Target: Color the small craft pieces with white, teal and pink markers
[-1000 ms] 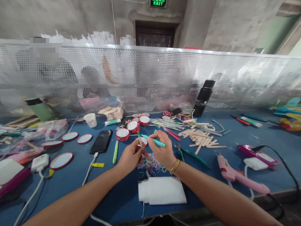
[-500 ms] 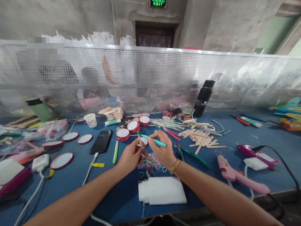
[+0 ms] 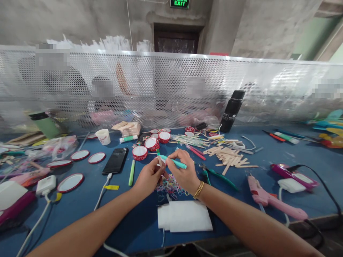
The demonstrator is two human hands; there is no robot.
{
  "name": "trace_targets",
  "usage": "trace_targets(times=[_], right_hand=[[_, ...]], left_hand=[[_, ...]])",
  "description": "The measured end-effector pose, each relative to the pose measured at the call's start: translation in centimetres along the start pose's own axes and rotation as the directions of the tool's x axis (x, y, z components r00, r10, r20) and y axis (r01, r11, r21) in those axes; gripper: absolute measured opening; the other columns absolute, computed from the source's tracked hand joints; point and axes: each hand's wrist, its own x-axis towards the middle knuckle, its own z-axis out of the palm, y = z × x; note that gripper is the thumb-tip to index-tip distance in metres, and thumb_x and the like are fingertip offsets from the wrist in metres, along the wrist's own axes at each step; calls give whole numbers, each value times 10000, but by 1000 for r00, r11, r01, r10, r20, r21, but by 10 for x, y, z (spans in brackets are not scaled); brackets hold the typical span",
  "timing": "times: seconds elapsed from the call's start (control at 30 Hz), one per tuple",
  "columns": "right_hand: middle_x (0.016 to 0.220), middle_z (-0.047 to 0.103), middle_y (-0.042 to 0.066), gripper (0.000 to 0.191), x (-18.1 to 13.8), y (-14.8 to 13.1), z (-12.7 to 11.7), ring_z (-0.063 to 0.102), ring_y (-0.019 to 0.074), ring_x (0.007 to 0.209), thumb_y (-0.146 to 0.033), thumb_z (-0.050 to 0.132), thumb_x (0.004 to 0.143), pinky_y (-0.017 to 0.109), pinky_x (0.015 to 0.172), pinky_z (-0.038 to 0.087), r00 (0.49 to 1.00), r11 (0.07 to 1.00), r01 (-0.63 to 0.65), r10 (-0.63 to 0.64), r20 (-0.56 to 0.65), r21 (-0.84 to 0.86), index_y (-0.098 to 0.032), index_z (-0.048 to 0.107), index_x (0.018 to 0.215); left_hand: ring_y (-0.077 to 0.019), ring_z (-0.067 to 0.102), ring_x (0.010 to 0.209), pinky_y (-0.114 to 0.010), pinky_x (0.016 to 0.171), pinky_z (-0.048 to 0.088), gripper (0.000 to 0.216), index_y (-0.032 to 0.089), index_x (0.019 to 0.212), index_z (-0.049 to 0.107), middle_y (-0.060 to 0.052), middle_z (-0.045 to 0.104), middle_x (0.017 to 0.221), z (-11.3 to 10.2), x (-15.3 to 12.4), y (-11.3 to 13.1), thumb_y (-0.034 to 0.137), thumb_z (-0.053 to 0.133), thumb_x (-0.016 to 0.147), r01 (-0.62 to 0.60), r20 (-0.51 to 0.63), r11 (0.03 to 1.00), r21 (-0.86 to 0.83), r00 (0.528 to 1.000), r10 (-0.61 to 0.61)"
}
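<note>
My left hand (image 3: 150, 175) pinches a wooden craft stick (image 3: 160, 160) upright; the top end is coloured green. In my right hand (image 3: 184, 171) is a turquoise marker pen (image 3: 175, 162), its tip against or very near the stick just below the green end. Beneath both hands lies a tangle of multicoloured loops (image 3: 171, 186). A folded white cloth or paper bundle (image 3: 187, 216) rests at the table's front. Behind the hands stand several red-rimmed round pieces (image 3: 151, 143), and a light green marker (image 3: 132, 173) lies to their left.
Right of my hands are green-handled pliers (image 3: 221, 178), a pile of craft sticks (image 3: 230, 156) and a pink glue gun (image 3: 273, 201). Leftward sit a phone (image 3: 115, 161) on its cable, white red-rimmed discs (image 3: 70, 182) and a paper cup (image 3: 103, 136). A perforated metal screen (image 3: 166, 85) spans the back.
The marker has shifted slightly left and down with my right hand, its tip coming to the craft stick below the green end. My left hand stays nearly still.
</note>
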Motion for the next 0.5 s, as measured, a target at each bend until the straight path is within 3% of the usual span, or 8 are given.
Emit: trace_targets(times=[0.5], right_hand=[[700,619,-16,143,1,1,0,566,168,703,-221,586,860,363,795,410,1000,1000,-7,7,-11,-23,-226,557,720]], left_hand=[[-89,530,419,-201,422,394,286,203,950,526,18,672,690,-1,1,-1,481,569,897,-12,-15,1000,26,1000,13]])
